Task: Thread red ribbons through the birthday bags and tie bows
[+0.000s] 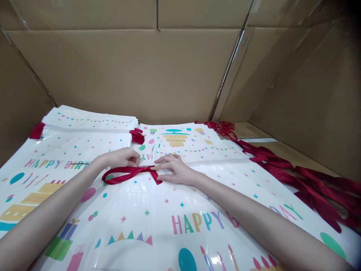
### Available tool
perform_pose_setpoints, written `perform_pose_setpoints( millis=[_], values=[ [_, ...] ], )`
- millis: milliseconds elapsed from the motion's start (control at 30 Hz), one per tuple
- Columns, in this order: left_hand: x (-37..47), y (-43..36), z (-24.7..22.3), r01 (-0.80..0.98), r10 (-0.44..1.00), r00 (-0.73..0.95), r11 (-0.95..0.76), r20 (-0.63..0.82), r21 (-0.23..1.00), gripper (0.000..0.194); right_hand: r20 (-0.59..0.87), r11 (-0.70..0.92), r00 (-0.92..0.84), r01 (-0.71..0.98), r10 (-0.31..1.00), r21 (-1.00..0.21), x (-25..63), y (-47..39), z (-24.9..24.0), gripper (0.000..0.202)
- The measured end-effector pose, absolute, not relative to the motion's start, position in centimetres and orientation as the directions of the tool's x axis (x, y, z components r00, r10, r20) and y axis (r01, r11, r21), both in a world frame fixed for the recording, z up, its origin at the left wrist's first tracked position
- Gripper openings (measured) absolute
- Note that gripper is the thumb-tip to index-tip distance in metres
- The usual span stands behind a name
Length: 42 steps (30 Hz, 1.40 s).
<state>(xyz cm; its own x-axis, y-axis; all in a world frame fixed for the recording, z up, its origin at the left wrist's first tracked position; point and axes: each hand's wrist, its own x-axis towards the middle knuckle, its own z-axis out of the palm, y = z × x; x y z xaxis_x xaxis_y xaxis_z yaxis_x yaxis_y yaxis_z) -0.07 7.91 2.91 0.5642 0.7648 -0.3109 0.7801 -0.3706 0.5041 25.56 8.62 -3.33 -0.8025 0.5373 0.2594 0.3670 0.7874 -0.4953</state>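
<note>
Two hands were seen at the middle of a glossy white birthday bag (175,210) printed with "HAPPY" in coloured letters. One red ribbon (128,174) lay across its upper edge. The left hand (122,157) was curled nearly shut, its fingertips pinching the ribbon at the knot. The right hand (175,169) was laid flat and mostly open, fingers pressed on the ribbon's other end and the bag. Both forearms were stretched forward. One stack of bags (84,139) was seen at the left, a second stack (183,141) behind, and many loose red ribbons (304,180) were heaped at the right, all ringed by cardboard walls (141,67).
</note>
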Motion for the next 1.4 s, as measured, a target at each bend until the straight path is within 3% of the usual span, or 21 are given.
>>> perform_pose_setpoints(
  millis=[167, 367, 767, 1067, 1233, 1400],
  values=[
    [1.5, 7.6, 1.9, 0.735, 0.785, 0.598, -0.458, -0.160, 0.500, 0.011, 0.259, 0.795, -0.807, 0.368, 0.530, -0.483, 25.6, 8.6, -3.3, 0.036],
    [-0.7, 8.2, 3.1, 0.809, 0.777, 0.535, -0.356, -0.332, 0.469, 0.013, 0.271, 0.769, -0.783, 0.371, 0.560, -0.520, 25.5, 8.7, -3.4, 0.039],
    [-0.9, 8.4, 2.9, 0.813, 0.770, 0.558, -0.432, -0.310, 0.390, 0.010, 0.273, 0.732, -0.756, 0.371, 0.595, -0.571, 25.5, 8.6, -2.9, 0.054],
    [1.8, 8.0, 0.7, 0.742, 0.799, 0.594, -0.499, -0.094, 0.449, 0.011, 0.237, 0.736, -0.771, 0.394, 0.591, -0.551, 25.6, 8.5, -2.8, 0.048],
    [0.3, 8.4, 2.1, 0.794, 0.785, 0.562, -0.421, -0.263, 0.439, 0.011, 0.222, 0.732, -0.776, 0.400, 0.591, -0.552, 25.6, 8.4, -2.7, 0.045],
    [-1.9, 8.5, 3.8, 0.851, 0.775, 0.515, -0.411, -0.367, 0.326, 0.013, 0.222, 0.733, -0.776, 0.399, 0.590, -0.551, 25.6, 8.5, -3.1, 0.043]
  ],
)
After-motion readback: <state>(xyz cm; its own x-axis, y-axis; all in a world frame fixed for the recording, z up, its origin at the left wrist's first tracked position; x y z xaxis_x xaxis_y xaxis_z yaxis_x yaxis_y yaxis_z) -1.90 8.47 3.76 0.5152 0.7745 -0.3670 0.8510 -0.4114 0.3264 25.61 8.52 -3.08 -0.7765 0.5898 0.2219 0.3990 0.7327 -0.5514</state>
